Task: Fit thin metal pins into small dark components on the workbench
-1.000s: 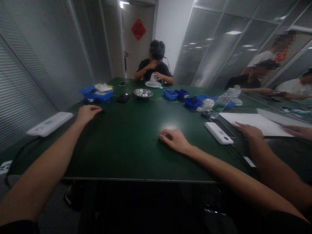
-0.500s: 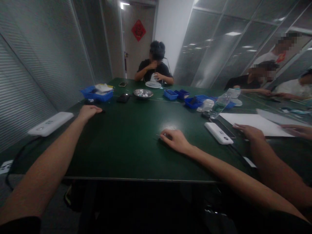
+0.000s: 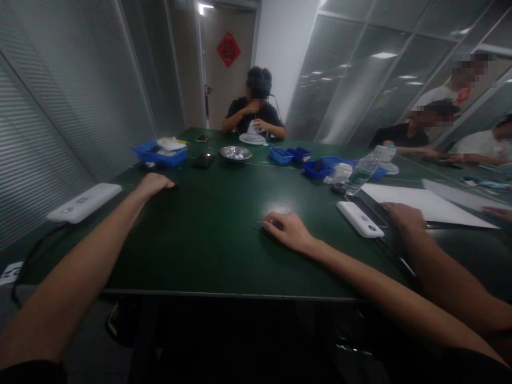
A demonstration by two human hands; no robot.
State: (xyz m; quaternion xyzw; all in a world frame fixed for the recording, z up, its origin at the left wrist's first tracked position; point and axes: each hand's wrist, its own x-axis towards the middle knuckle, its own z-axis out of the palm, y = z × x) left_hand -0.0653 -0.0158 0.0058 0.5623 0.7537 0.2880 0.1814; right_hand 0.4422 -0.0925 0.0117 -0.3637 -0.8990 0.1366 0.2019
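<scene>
My right hand (image 3: 288, 230) rests on the green table (image 3: 200, 240), thumb and fingertips pinched together. A thin, pale, needle-like piece (image 3: 260, 222) sticks out to the left from that pinch. Farther off to the left, my left hand (image 3: 155, 183) is closed just above the tabletop, near a blue basket (image 3: 162, 156). Whatever its fingers hold is hidden; a dark patch lies at the fingertips.
White power banks lie at left (image 3: 85, 202) and right (image 3: 360, 218). A metal bowl (image 3: 236, 154), black wallet-like item (image 3: 204, 160), and small blue baskets (image 3: 281, 155) stand farther back. A bottle (image 3: 362, 173) leans near a neighbour's hand (image 3: 404, 216) and white paper (image 3: 452, 208). Another person sits opposite.
My left hand has shifted slightly right and turned, its fingers less visible. My right hand stays put. At right, the neighbour's arm has moved and the white paper has slid toward the lower right.
</scene>
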